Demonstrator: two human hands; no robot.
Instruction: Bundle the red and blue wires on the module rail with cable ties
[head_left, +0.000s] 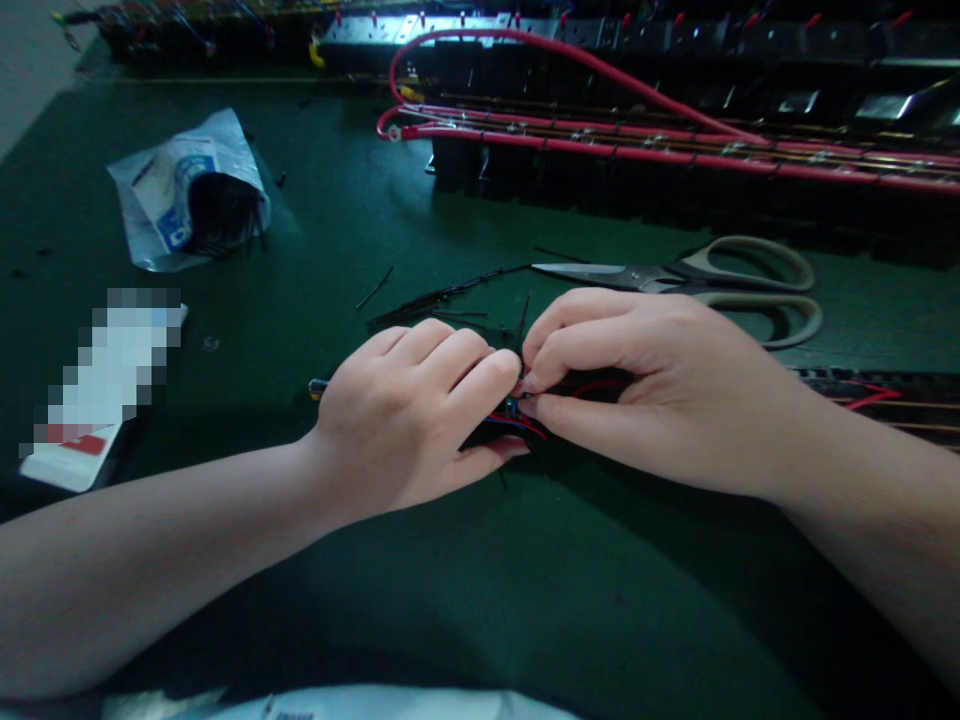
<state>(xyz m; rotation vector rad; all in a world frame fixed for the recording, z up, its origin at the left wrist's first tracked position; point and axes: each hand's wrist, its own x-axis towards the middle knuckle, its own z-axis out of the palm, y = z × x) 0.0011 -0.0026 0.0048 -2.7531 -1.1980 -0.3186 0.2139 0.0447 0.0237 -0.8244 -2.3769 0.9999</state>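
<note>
My left hand is closed around a thin bundle of red, blue and black wires, its thumb below and its fingers over the top. Close against it, my right hand pinches at the same spot with thumb and fingertips. A black cable tie sticks up from between the two hands; its lower part is hidden by the fingers. To the right, the wires run under my right hand onto a long dark strip. Behind the hands lie several loose black cable ties.
Scissors lie just behind my right hand, blades pointing left. An open plastic bag of cable ties is at the back left, with a partly blurred white card-like object nearer. Thick red cables run along black equipment at the back.
</note>
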